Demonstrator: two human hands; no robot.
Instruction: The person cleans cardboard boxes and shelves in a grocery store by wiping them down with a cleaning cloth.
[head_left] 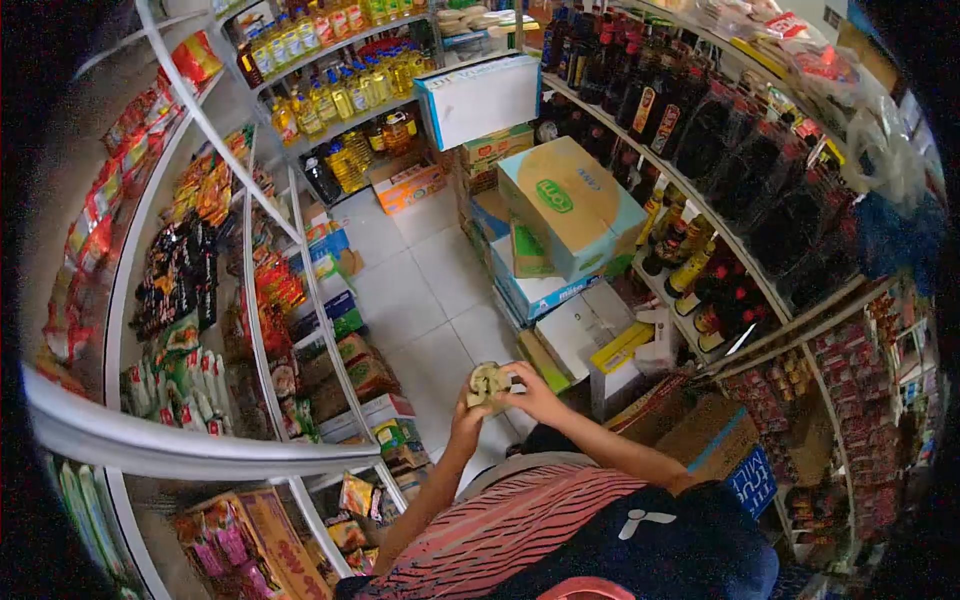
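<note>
A small, roundish, beige-yellow object with dark hollows in its top [487, 383] is held in front of my body, above the tiled floor. My left hand [469, 404] is wrapped round its left and lower side. From the right, my right hand [531, 392] grips its edge between thumb and fingers. The object is too small in view for me to tell its kind, and my fingers hide part of it.
Shelves of snack packets [190, 370] run along the left. Stacked cartons [570, 205] stand ahead on the tiled floor [415, 290]. Shelves with dark bottles [650, 110] line the right, and oil bottles [340, 95] fill the back shelves. A white metal rail [200, 447] crosses at lower left.
</note>
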